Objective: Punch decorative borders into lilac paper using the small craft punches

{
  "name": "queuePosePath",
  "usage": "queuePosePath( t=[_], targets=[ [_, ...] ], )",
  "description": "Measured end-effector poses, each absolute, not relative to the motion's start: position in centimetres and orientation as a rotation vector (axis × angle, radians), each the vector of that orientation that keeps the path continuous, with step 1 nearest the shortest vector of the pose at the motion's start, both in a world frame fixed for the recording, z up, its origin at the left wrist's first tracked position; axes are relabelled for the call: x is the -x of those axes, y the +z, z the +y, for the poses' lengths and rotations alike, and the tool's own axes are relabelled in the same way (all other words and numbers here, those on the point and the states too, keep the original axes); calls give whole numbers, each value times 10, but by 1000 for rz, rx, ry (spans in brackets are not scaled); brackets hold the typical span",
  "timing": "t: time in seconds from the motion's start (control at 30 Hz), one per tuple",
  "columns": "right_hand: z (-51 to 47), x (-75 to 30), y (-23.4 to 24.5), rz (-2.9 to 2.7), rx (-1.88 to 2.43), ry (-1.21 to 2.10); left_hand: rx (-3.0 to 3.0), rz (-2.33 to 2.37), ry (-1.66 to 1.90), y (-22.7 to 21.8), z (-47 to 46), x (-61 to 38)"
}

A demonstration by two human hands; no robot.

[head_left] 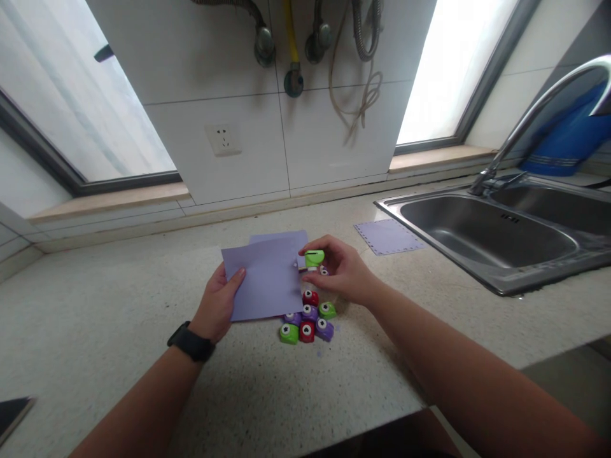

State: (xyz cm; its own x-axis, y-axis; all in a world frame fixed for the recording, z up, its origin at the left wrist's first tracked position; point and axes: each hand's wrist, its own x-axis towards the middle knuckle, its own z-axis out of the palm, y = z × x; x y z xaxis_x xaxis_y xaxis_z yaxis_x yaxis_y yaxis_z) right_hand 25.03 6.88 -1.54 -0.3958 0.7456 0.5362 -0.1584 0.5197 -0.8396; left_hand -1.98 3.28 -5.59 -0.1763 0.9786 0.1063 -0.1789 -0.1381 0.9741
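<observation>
Fingers (219, 276) of the left hand (218, 306) mostly hide behind purple paper (266, 283)

Plain lilac paper (265, 280), lime-green punch (314, 258), speckled pale countertop (119, 305), black watch (191, 342)

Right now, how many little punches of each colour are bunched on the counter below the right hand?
Red punches: 2
Green punches: 2
Purple punches: 3
Total: 7, not counting the held green punch or any that the right hand hides
</observation>
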Motion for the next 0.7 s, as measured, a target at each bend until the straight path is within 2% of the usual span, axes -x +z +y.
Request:
queuePosePath(
  t=[0.13, 0.37, 0.7],
  targets=[
    [71, -252, -17, -1716, 512, 1052, -1068, 1132, 1495, -56, 33, 19],
    [65, -258, -7, -1993, 541, 557, -1074, 1133, 1487, -57, 33, 20],
    [61, -259, -1, -2012, 519, 487, -1047, 1128, 1489, -55, 34, 18]
  ],
)
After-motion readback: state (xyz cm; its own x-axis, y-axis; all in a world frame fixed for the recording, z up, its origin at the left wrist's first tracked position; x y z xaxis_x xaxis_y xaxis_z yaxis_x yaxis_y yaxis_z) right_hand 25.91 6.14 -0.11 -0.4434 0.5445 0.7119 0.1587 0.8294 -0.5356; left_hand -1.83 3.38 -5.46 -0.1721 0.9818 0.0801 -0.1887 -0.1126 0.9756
